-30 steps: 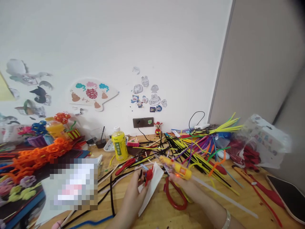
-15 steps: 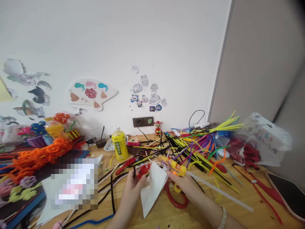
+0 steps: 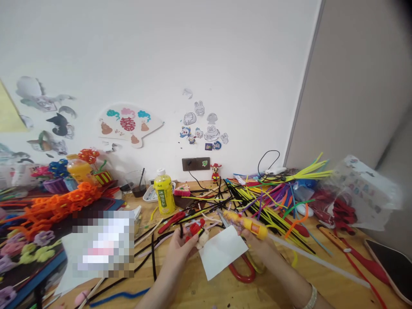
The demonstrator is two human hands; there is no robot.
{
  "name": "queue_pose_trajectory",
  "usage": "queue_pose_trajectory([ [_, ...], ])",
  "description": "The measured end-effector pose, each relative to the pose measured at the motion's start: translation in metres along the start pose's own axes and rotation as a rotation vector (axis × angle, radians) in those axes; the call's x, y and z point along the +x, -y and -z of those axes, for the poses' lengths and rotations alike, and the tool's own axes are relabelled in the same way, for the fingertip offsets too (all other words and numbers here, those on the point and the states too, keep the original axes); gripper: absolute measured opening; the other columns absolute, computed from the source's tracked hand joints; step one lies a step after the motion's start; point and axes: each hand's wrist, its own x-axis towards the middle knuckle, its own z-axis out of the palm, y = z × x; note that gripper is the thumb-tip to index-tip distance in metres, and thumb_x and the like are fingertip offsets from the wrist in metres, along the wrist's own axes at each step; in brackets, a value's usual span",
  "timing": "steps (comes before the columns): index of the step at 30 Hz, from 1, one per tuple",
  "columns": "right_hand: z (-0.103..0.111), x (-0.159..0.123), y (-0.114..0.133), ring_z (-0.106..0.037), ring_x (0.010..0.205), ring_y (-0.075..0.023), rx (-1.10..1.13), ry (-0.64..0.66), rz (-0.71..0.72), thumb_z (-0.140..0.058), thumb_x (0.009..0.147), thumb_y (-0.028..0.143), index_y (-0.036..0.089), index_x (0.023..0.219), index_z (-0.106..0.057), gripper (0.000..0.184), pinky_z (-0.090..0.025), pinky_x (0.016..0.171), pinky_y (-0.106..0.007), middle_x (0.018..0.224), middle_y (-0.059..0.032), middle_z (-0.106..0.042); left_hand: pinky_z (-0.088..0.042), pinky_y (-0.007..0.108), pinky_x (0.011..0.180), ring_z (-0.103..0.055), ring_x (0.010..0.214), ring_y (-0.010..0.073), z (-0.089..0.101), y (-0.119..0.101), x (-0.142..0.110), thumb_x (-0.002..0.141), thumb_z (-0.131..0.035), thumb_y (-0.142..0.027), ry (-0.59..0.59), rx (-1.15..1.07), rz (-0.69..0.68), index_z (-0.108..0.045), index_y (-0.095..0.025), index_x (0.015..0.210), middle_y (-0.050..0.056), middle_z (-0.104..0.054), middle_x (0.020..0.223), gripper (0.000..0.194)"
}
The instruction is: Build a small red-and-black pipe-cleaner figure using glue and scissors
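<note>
My left hand point(image 3: 180, 249) is closed around a small red craft piece point(image 3: 195, 227) made of pipe cleaner, held just above the wooden desk point(image 3: 322, 274). My right hand point(image 3: 259, 251) grips a yellow glue gun point(image 3: 246, 222) whose nozzle points left toward the red piece. A long clear glue stick point(image 3: 318, 262) trails from the gun's back to the right. A white sheet of paper point(image 3: 222, 251) lies tilted between the two hands. A red loop of pipe cleaner point(image 3: 242, 274) sits under the right hand.
A heap of coloured pipe cleaners point(image 3: 273, 197) covers the desk behind the hands. A yellow bottle point(image 3: 164, 194), red scissors point(image 3: 172, 221) and orange pipe-cleaner flowers point(image 3: 61, 204) lie to the left. A plastic bag point(image 3: 360, 193) and a dark phone point(image 3: 391, 266) are at the right.
The glue gun has shifted slightly right and the paper has swung down flatter between the hands. The left hand has turned the red piece upward. The view has shifted a little.
</note>
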Motion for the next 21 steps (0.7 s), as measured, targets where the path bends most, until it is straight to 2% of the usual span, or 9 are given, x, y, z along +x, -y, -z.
queue_pose_trajectory([
  [2,-0.001,-0.003,0.003,-0.059,0.069,-0.0218,-0.006,0.124,0.056,-0.061,0.066,0.054,0.018,0.084,-0.063,0.04,-0.047,0.063,-0.032,0.076,-0.0065,-0.065,-0.049,0.024,0.053,-0.059,0.057,0.012,-0.002,0.0,-0.002,0.045,-0.075,-0.026,0.007,0.019,0.016,-0.038,-0.022,0.068,-0.007,-0.057,0.065,0.044],
  [5,-0.003,-0.005,0.008,-0.054,0.06,-0.0194,-0.074,0.27,0.098,-0.057,0.067,0.055,0.017,0.066,-0.062,0.039,-0.043,0.057,-0.029,0.061,-0.0044,-0.061,-0.047,0.022,0.052,-0.055,0.054,0.0092,-0.004,0.0,-0.007,0.053,-0.066,-0.023,0.025,0.037,0.013,-0.04,-0.022,0.066,-0.009,-0.051,0.06,0.03],
  [8,-0.005,-0.007,0.012,-0.053,0.058,-0.0191,-0.157,0.283,0.059,-0.058,0.067,0.051,0.018,0.06,-0.061,0.034,-0.041,0.055,-0.028,0.059,-0.0036,-0.06,-0.048,0.022,0.053,-0.055,0.057,0.0105,-0.005,-0.001,-0.01,0.059,-0.059,-0.02,0.028,0.039,0.028,-0.045,-0.021,0.066,-0.008,-0.051,0.061,0.016],
  [12,-0.007,-0.009,0.015,-0.051,0.057,-0.0177,-0.212,0.302,0.029,-0.058,0.066,0.046,0.018,0.059,-0.059,0.029,-0.039,0.054,-0.027,0.058,-0.0016,-0.057,-0.048,0.024,0.054,-0.056,0.063,0.0136,-0.005,-0.002,-0.013,0.063,-0.056,-0.024,0.021,0.04,0.039,-0.049,-0.02,0.068,-0.005,-0.055,0.065,0.009],
  [14,-0.008,-0.01,0.017,-0.048,0.055,-0.0164,-0.233,0.321,0.049,-0.057,0.067,0.045,0.018,0.058,-0.056,0.029,-0.036,0.053,-0.026,0.056,-0.0006,-0.053,-0.049,0.025,0.057,-0.056,0.068,0.0151,-0.005,-0.003,-0.016,0.065,-0.056,-0.027,0.023,0.094,-0.003,-0.051,-0.02,0.069,-0.004,-0.055,0.067,0.009],
  [18,-0.008,-0.011,0.015,-0.04,0.052,-0.0137,-0.313,0.337,0.085,-0.056,0.066,0.047,0.019,0.052,-0.049,0.032,-0.03,0.048,-0.025,0.053,0.0017,-0.044,-0.048,0.028,0.066,-0.055,0.073,0.0178,-0.007,-0.009,-0.022,0.07,-0.051,-0.032,0.028,0.342,-0.194,-0.054,-0.02,0.068,-0.001,-0.058,0.069,0.012],
  [21,-0.007,-0.012,0.011,-0.041,0.053,-0.0137,-0.399,0.333,0.094,-0.056,0.067,0.046,0.019,0.053,-0.049,0.031,-0.029,0.048,-0.024,0.055,0.0017,-0.046,-0.046,0.027,0.068,-0.055,0.074,0.0192,-0.007,-0.013,-0.024,0.071,-0.05,-0.032,0.023,0.514,-0.305,-0.056,-0.021,0.068,0.001,-0.06,0.071,0.013],
])
